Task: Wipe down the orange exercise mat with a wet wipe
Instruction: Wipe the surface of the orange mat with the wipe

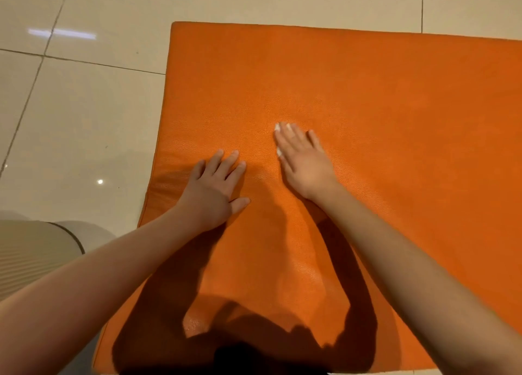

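Note:
The orange exercise mat (353, 92) lies on the tiled floor and fills most of the view. My left hand (217, 189) lies flat on the mat near its left edge, fingers straight and spread. Flat on the middle of the mat is my right hand (303, 162), fingers straight, pressing a white wet wipe (278, 127) under the palm. Only small white bits of the wipe show at the fingertips and beside the index finger; the remainder is hidden under the hand.
Glossy beige floor tiles (84, 106) surround the mat at the left and the back. A pale ribbed rolled object (34, 250) lies on the floor at the lower left, close to my left forearm. My shadow covers the mat's near part.

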Motion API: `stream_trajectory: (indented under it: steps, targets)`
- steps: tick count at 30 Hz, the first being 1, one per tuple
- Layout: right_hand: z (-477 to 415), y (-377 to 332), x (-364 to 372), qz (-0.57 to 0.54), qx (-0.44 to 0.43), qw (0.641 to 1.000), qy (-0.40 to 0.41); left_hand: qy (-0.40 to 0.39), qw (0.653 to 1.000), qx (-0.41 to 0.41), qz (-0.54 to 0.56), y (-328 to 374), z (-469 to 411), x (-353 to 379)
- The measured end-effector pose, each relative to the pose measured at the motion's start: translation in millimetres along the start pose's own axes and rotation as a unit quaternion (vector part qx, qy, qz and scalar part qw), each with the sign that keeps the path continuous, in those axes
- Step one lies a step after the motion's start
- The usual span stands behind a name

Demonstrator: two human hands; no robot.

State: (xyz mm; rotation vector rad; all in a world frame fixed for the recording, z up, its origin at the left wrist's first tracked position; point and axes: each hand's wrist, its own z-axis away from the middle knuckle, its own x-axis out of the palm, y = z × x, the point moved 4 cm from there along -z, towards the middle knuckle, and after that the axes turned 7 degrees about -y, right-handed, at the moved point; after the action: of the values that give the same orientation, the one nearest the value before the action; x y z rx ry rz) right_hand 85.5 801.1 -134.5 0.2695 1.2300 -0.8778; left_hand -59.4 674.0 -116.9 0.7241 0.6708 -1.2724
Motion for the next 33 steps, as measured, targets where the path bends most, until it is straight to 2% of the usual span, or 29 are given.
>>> stream_trajectory:
  steps: [2, 4, 6, 10, 12, 17, 19, 22, 24, 25, 27, 29, 31, 33]
  targets:
    - [-10.4, 14.2, -8.0, -0.023, 0.090, 0.996, 0.017, 0.002, 1.000, 0.002, -0.001, -0.9, 0.5, -0.1]
    - [-14.2, 8.5, -7.4, -0.040, 0.134, 0.990, 0.032, 0.007, 1.000, 0.006, 0.005, -0.1, 1.0, -0.9]
    - [-8.9, -5.1, -0.2, -0.043, 0.105, 0.993, 0.030, 0.004, 1.000, 0.004, 0.001, 0.8, 1.1, -2.0]
    - [11.8, -13.9, 12.3, -0.036, -0.008, 0.999, 0.016, 0.010, 1.000, 0.023, 0.014, -7.4, -10.0, -19.3]
    - [12.9, -8.2, 14.4, -0.031, -0.026, 0.999, 0.004, 0.024, 0.999, 0.032, 0.027, -14.2, -24.7, -33.5]
    - [4.7, 7.2, 7.2, 0.017, -0.098, 0.995, -0.028, -0.011, 1.000, 0.005, -0.010, -25.2, -50.2, -39.2]
    - [-7.0, 21.1, -2.7, 0.025, -0.070, 0.997, 0.001, 0.012, 1.000, 0.014, -0.009, -26.0, -47.8, -37.0]
    - [-31.0, 29.4, -12.1, -0.033, 0.099, 0.993, 0.054, 0.016, 1.000, 0.011, -0.009, -26.9, -47.6, -35.6]
    - [-40.7, 8.2, -11.3, -0.072, 0.152, 0.983, 0.070, 0.023, 1.000, 0.009, -0.008, -26.0, -48.4, -36.3]
    - [-43.4, -6.4, -7.8, -0.070, 0.127, 0.987, 0.065, 0.028, 1.000, 0.010, -0.008, -25.4, -48.1, -36.3]
    - [-42.8, -26.6, -0.9, -0.042, 0.018, 0.998, 0.035, 0.038, 0.999, 0.011, -0.010, -24.9, -47.1, -35.6]
    - [-42.3, -19.3, -5.1, -0.015, -0.053, 0.998, 0.018, 0.047, 0.999, 0.016, -0.010, -24.9, -45.8, -36.0]
    - [-49.7, 3.0, -15.0, -0.002, -0.031, 0.999, 0.043, 0.054, 0.998, 0.023, -0.006, -26.1, -45.7, -37.5]
    - [-59.3, 23.0, -24.4, -0.018, 0.054, 0.996, 0.066, 0.055, 0.998, 0.030, -0.002, -26.4, -44.7, -38.8]
